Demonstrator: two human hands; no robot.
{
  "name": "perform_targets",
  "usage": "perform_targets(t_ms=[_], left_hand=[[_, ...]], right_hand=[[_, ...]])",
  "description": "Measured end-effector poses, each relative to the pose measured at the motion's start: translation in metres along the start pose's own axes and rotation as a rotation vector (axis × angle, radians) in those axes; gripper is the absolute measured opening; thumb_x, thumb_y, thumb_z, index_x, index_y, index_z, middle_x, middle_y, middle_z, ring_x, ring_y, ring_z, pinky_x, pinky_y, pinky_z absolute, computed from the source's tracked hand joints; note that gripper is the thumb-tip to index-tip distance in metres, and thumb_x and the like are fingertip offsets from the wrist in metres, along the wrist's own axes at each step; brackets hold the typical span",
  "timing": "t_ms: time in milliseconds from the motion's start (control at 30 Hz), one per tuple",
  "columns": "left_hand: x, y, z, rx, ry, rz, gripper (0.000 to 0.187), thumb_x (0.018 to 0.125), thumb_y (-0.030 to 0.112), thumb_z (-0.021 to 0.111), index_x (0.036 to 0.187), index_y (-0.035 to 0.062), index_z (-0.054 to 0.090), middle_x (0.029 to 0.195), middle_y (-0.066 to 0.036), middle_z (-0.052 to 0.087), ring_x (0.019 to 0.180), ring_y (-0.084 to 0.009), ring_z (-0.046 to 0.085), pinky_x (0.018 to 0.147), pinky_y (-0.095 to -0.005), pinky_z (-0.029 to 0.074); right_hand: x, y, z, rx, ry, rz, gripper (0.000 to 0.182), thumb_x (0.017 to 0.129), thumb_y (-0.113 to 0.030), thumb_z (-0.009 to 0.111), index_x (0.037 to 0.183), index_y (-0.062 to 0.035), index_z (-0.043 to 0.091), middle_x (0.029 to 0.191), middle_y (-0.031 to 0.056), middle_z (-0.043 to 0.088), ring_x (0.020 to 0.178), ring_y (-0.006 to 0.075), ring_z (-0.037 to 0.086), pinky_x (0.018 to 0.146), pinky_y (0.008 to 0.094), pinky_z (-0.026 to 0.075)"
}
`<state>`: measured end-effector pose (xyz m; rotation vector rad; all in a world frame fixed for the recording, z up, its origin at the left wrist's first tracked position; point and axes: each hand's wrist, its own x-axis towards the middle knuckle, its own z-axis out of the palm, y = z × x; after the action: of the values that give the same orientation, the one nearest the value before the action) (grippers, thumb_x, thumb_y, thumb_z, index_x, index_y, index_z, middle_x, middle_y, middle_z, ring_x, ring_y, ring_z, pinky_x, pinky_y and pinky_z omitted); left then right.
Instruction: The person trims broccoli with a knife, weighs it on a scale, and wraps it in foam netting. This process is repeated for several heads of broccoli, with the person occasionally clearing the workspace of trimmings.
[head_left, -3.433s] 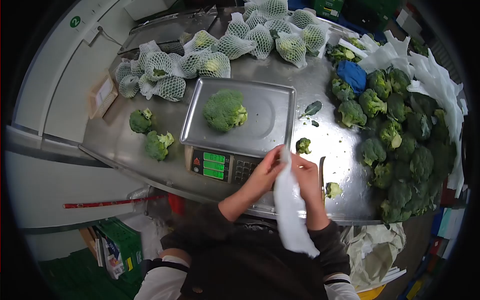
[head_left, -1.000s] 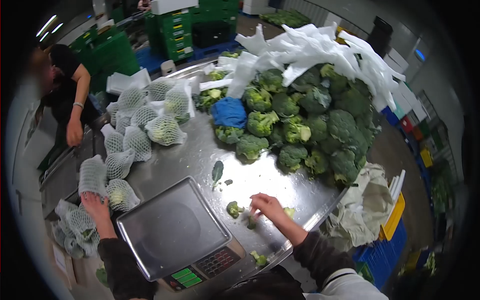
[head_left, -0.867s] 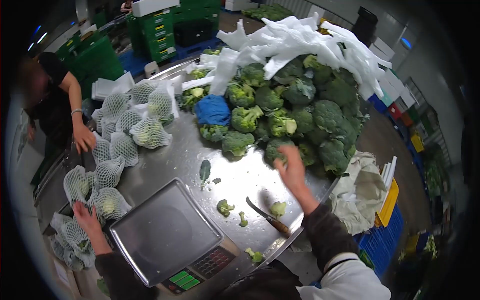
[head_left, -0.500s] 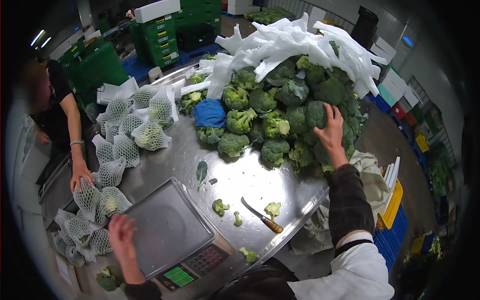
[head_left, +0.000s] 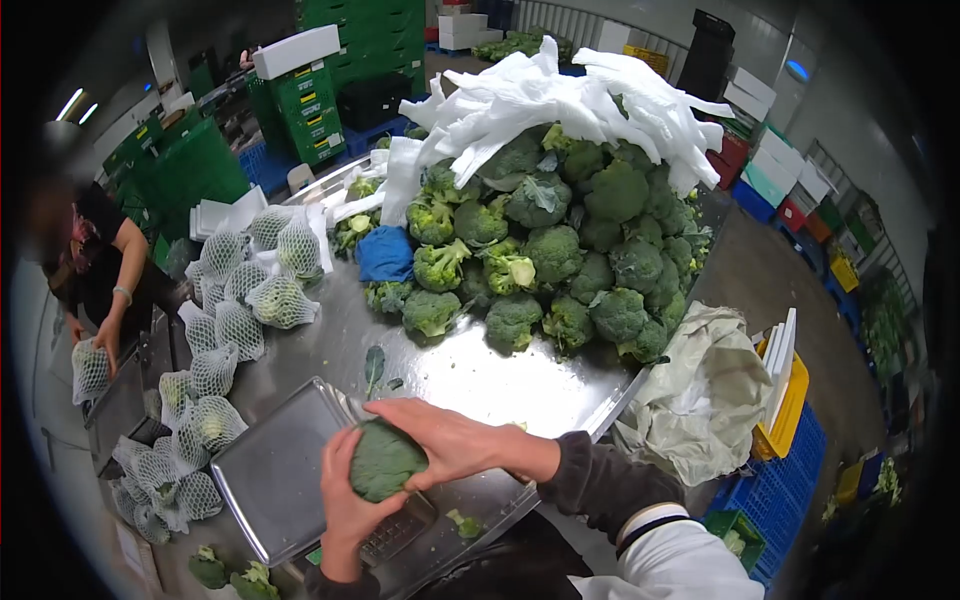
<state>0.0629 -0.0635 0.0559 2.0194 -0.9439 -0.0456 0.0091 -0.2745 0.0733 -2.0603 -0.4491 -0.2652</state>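
A green broccoli head is held between both of my hands, above the near right corner of the weighing scale. My left hand wraps its left side, while my right hand grips it from the top and right. The scale's keypad is partly covered by my hands. Beyond them rises a large pile of broccoli on the steel table, topped with white foam net sleeves. A cut broccoli piece lies beside the scale. The knife is hidden from sight.
Net-wrapped broccoli heads cover the table's left side. A co-worker at far left holds one wrapped head. A blue cloth lies by the pile. Loose broccoli sits at the near left. A pale sack and blue crate stand right.
My right hand has come from the pile to the scale with a broccoli head, and my left hand has moved right to hold it too. The co-worker has moved a wrapped head left.
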Motion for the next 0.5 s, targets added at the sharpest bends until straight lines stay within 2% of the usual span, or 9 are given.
perform_targets(t_ms=[33, 100, 133, 167, 200, 267, 333, 367, 500], left_hand=[[-0.012, -0.009, -0.001, -0.072, 0.08, -0.134, 0.082, 0.047, 0.027, 0.08, 0.119, 0.0033, 0.05, 0.118, -0.016, 0.048, 0.108, -0.0309, 0.049, 0.096, -0.0381, 0.037], [-0.038, -0.035, -0.009, -0.143, 0.214, -0.295, 0.082, 0.047, 0.026, 0.079, 0.12, 0.0032, 0.049, 0.118, -0.014, 0.049, 0.108, -0.0282, 0.049, 0.095, -0.0365, 0.038], [-0.043, -0.035, -0.015, -0.216, 0.352, -0.338, 0.083, 0.048, 0.026, 0.078, 0.121, 0.0031, 0.047, 0.118, -0.013, 0.048, 0.109, -0.0274, 0.048, 0.096, -0.0362, 0.036], [-0.048, -0.035, -0.022, -0.291, 0.49, -0.385, 0.083, 0.049, 0.025, 0.078, 0.123, 0.0031, 0.046, 0.119, -0.013, 0.048, 0.11, -0.0267, 0.047, 0.097, -0.036, 0.035], [-0.057, -0.045, -0.029, -0.201, 0.607, -0.374, 0.082, 0.051, 0.021, 0.076, 0.125, 0.003, 0.043, 0.12, -0.013, 0.046, 0.113, -0.0271, 0.045, 0.099, -0.0364, 0.033], [-0.067, -0.069, -0.045, -0.112, 0.736, -0.361, 0.081, 0.054, 0.016, 0.075, 0.127, 0.003, 0.041, 0.122, -0.014, 0.045, 0.115, -0.0276, 0.043, 0.101, -0.0368, 0.03], [-0.073, -0.088, -0.056, 0.211, 0.845, -0.417, 0.081, 0.058, 0.006, 0.071, 0.131, 0.0037, 0.035, 0.126, -0.016, 0.042, 0.119, -0.0297, 0.039, 0.104, -0.0379, 0.026], [-0.077, -0.096, -0.059, 0.321, 0.791, -0.418, 0.082, 0.06, 0.001, 0.069, 0.134, 0.0038, 0.032, 0.129, -0.017, 0.038, 0.121, -0.0318, 0.037, 0.105, -0.039, 0.025], [-0.091, -0.116, -0.072, 0.356, 0.677, -0.559, 0.084, 0.064, 0.007, 0.071, 0.136, 0.0012, 0.028, 0.132, -0.019, 0.035, 0.122, -0.0333, 0.035, 0.104, -0.0394, 0.025]], right_hand=[[0.002, 0.006, -0.001, 0.086, -0.035, -0.026, 0.087, 0.063, -0.032, 0.077, 0.133, -0.0034, 0.033, 0.128, 0.0187, 0.043, 0.118, 0.0338, 0.042, 0.1, 0.041, 0.032], [0.003, 0.014, -0.045, -0.063, 0.232, -0.053, 0.081, 0.067, -0.035, 0.077, 0.131, -0.0045, 0.038, 0.13, 0.0187, 0.042, 0.121, 0.0323, 0.041, 0.1, 0.0402, 0.032], [0.002, 0.017, -0.086, -0.436, 0.456, -0.09, 0.062, 0.069, -0.024, 0.075, 0.121, -0.0054, 0.049, 0.127, 0.018, 0.045, 0.12, 0.033, 0.041, 0.099, 0.0396, 0.034], [0.002, 0.011, -0.126, -0.559, 0.779, -0.086, 0.041, 0.067, -0.012, 0.071, 0.106, -0.0062, 0.059, 0.117, 0.0155, 0.053, 0.115, 0.0365, 0.045, 0.101, 0.0425, 0.033], [-0.003, 0.006, -0.164, -0.836, 0.963, -0.04, 0.034, 0.067, -0.006, 0.066, 0.1, -0.0058, 0.06, 0.117, 0.0169, 0.051, 0.114, 0.0354, 0.045, 0.098, 0.0417, 0.035], [-0.024, 0.017, -0.233, -1.002, 1.237, 0.03, 0.03, 0.071, -0.006, 0.063, 0.1, -0.0053, 0.059, 0.127, 0.019, 0.044, 0.122, 0.0329, 0.04, 0.102, 0.0401, 0.031], [-0.042, 0.026, -0.291, -1.098, 1.446, 0.031, 0.041, 0.075, -0.009, 0.063, 0.113, -0.0036, 0.051, 0.132, 0.0204, 0.039, 0.125, 0.0341, 0.036, 0.104, 0.0413, 0.028], [-0.049, 0.027, -0.318, -1.183, 1.452, 0.028, 0.049, 0.075, -0.01, 0.064, 0.121, -0.0065, 0.046, 0.133, 0.0211, 0.037, 0.126, 0.0344, 0.035, 0.104, 0.042, 0.028], [-0.067, 0.045, -0.4, -1.333, 1.417, 0.261, 0.064, 0.075, -0.02, 0.065, 0.132, -0.0126, 0.038, 0.133, 0.0177, 0.038, 0.125, 0.0349, 0.036, 0.103, 0.0431, 0.029]])
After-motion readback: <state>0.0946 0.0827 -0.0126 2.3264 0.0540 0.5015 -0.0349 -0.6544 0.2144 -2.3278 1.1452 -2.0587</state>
